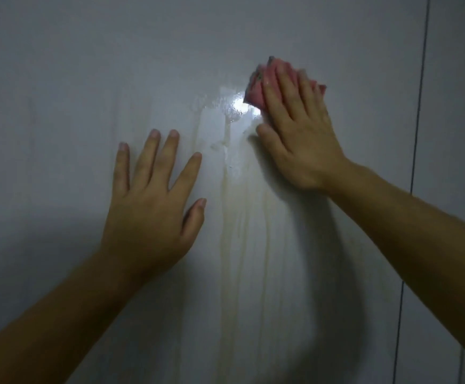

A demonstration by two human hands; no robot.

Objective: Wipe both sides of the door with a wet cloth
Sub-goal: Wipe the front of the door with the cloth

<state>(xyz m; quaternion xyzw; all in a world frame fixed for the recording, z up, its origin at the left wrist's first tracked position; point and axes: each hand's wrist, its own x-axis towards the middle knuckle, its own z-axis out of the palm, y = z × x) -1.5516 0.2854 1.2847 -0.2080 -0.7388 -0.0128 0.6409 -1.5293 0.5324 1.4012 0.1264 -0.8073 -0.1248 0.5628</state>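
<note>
A plain white door [87, 65] fills nearly the whole view. My right hand [300, 134] presses a pink cloth [255, 91] flat against the door at the upper right, fingers straight and spread over it. Most of the cloth is hidden under the fingers. A shiny wet patch sits just left of the cloth, and pale streaks of water run down the door below it. My left hand [153, 195] rests flat on the door at the centre left, fingers spread, holding nothing.
A dark vertical gap [417, 134] marks the door's right edge, with a pale frame or wall [458, 106] beyond it. The light is dim.
</note>
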